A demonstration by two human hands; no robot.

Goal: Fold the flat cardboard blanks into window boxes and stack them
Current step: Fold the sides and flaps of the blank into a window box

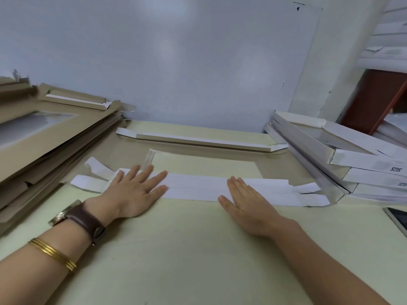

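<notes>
Here both flat hands, left hand (134,190) and right hand (246,203), press the blank (198,189).

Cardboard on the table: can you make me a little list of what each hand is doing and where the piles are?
Left hand: flat, fingers straight, pressing on the white folded flap
Right hand: flat, pressing the same flap further right
Cardboard piece: lies flat on the table, with a window in the middle
Unfolded pile: brown, at the left
Finished boxes: white, stacked at the right
</notes>
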